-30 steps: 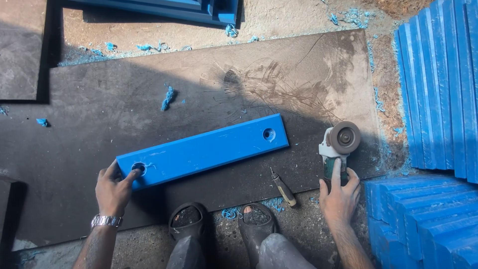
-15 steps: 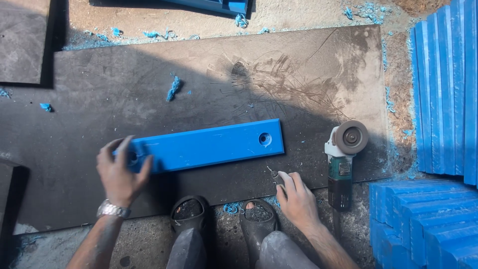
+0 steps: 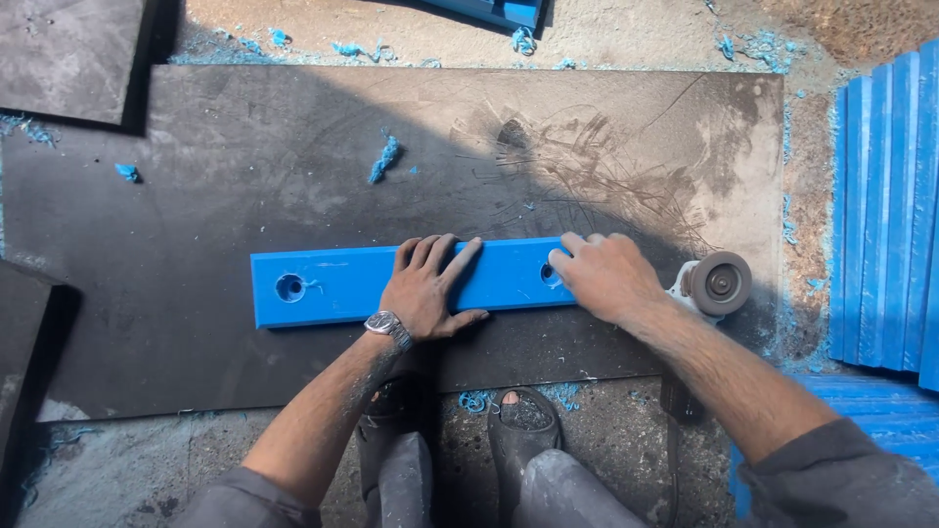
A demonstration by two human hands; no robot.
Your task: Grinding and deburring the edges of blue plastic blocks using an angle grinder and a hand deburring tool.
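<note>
The blue bar (image 3: 333,286), a long flat plastic strip with a round hole near its left end, lies flat and crosswise on the dark scuffed board (image 3: 196,196), just ahead of the person's feet. The left hand (image 3: 428,288) rests palm down on the middle of the bar, fingers stretched out and slightly spread across its top face, thumb splayed to the right along the near edge; it presses on the bar without closing around it. A wristwatch (image 3: 384,324) sits on that wrist. The right hand (image 3: 606,274) covers the bar's right end, fingers loosely curved, with the fingertips (image 3: 559,260) touching the blue surface beside a second hole; whether they pinch anything cannot be told.

Just right of that hand, partly hidden by the wrist, an angle grinder (image 3: 716,285) lies on the board with its round disc facing up. Blue shavings (image 3: 385,158) are scattered farther back on the board. Along the right edge more blue bars (image 3: 885,205) stand stacked side by side. Two sandalled feet (image 3: 523,416) show at the board's near edge.
</note>
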